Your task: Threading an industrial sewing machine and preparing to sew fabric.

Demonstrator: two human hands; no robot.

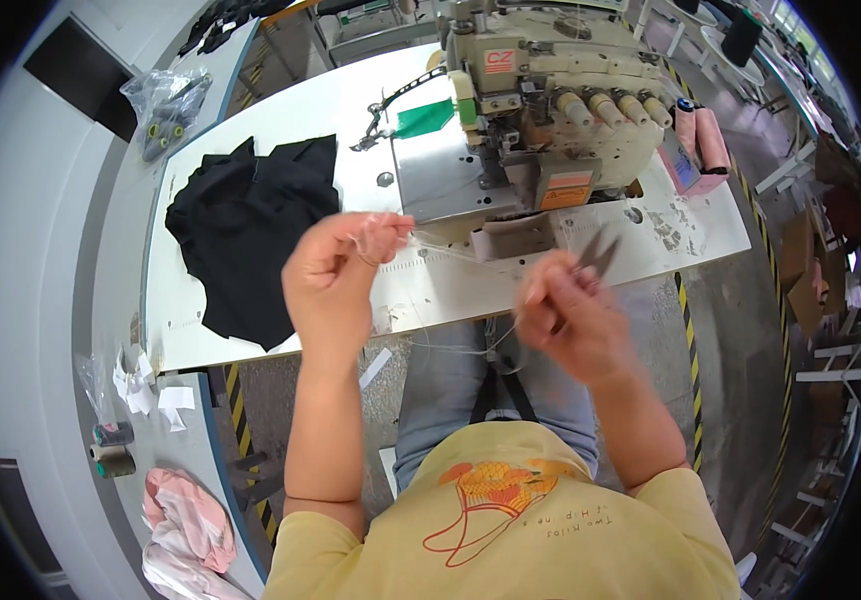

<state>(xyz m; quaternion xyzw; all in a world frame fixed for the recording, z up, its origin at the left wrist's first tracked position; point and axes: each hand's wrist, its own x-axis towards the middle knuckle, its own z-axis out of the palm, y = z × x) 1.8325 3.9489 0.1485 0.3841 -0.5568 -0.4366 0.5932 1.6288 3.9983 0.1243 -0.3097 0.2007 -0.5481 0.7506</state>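
The left hand (336,280) pinches a thin pale thread (441,250) between its fingers, above the white bench (281,110). The right hand (571,315), at 3 o'clock from it, closes its fingers around small snips (596,255). The sewing machine (541,110) stands at 12 o'clock, black fabric (246,225) at 9 o'clock.

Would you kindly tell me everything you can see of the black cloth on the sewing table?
The black cloth is a soft, matte fabric heap, crumpled and folded over itself, with pointed corners sticking up at its far edge. It lies on the left part of the white table, left of the sewing machine, and its near end droops slightly over the table's front edge. Neither hand touches it; the left hand is nearest, just to its right, pinching thin thread.
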